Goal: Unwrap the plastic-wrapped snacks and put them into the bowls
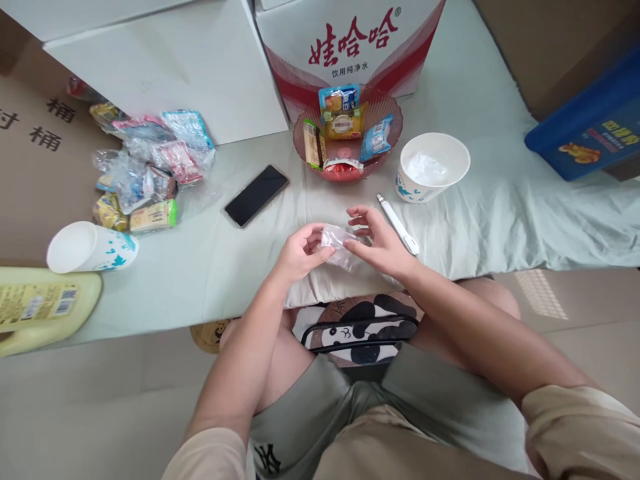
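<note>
A small clear plastic bag (336,241) is pinched between the thumb and fingers of my left hand (300,255), over the front edge of the cloth-covered surface. Just to its right is my right hand (379,245), its fingers spread and its thumb by the bag's edge; whether the thumb touches the plastic is hard to tell. A white utility knife (399,225) lies right beside that hand. Behind the knife stands a paper cup (407,190) with crumpled clear plastic inside. Farther back, a pink glass bowl (303,155) holds several packaged snacks.
On the left are a pile of bagged snacks (150,173), a tipped paper cup (113,252) and a yellow jug (50,300). A phone (257,195) lies left of the bowl. Boxes, among them a white-and-red carton (350,40), line the back. A blue container (590,120) is at right.
</note>
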A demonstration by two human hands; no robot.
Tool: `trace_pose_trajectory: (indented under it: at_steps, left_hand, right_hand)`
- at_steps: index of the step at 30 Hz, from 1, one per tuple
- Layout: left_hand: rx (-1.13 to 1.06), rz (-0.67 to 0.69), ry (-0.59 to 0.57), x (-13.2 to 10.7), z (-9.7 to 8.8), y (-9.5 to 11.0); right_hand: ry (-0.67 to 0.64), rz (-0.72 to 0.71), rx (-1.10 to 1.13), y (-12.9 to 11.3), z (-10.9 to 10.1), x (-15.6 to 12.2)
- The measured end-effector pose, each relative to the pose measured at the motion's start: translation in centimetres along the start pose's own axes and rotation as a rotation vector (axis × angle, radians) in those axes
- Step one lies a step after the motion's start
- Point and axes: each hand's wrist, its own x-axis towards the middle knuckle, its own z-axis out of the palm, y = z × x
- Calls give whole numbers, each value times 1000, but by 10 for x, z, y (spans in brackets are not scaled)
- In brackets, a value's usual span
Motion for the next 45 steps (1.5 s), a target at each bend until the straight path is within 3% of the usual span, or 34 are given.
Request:
trace_pose_trajectory:
  at_steps: [4, 7, 16, 21, 26, 29, 33, 37, 42, 45]
  left_hand:
    - [171, -45, -49, -3, -2, 1]
    - [148, -31, -48, -4, -4, 3]
    - [233, 48, 186, -5, -9, 4]
    - [145, 62, 245, -6, -6, 1]
    - [-89, 43, 267, -2, -6, 1]
    - [-192, -13, 200, -1, -5, 6]
    - [-138, -116, 44, -3, -2, 9]
    - [-150, -94, 58, -3, -2, 6]
    - [-155, -90, 46, -1, 0, 4]
    - [-108, -94, 114, -2, 0, 2]
  right_hand:
    - [-85, -109, -102, -5, -6, 2]
    - [-143, -33, -80, -7, -4, 3]
    - [-71, 132, 70, -8, -2, 5]
    - [-15, 121, 171, -3, 4, 3]
    - [-194, 156, 118, -1, 6, 1]
    - [-188, 181, 103, -1, 6, 1]
    - [-161, 204, 184, -3, 6, 2]
    - [-141, 280, 258, -5, 7, 3]
    - [-176, 245, 274, -6, 9, 1]
    - [-142, 243, 265, -8, 6, 3]
